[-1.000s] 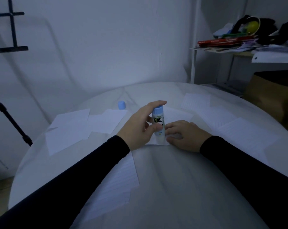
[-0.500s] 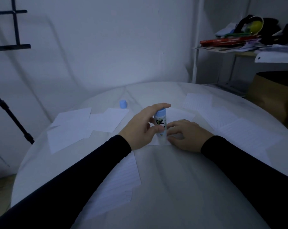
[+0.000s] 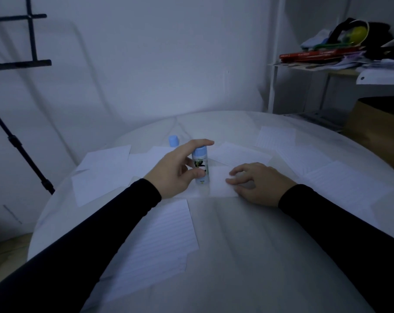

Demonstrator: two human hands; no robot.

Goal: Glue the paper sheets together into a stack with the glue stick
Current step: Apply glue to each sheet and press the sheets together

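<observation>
My left hand (image 3: 175,169) grips an upright glue stick (image 3: 201,164), white with a light blue end, its lower end on a small white sheet (image 3: 218,184) at the table's middle. The forefinger lies over the stick's top. My right hand (image 3: 257,182) presses its fingertips on the same sheet, just right of the stick. The stick's blue cap (image 3: 173,141) stands alone on the table behind my left hand. Several lined sheets lie around: one near me (image 3: 162,242), two at the left (image 3: 105,168), others at the right (image 3: 340,186).
The round white table (image 3: 248,256) fills the lower view. A black stand leg (image 3: 22,152) rises at the left. A shelf (image 3: 340,59) with books and clutter stands at the back right, a brown bag (image 3: 378,123) below it.
My right hand has slid a little to the right on the sheet, away from the stick. The left hand and stick have stayed almost where they were.
</observation>
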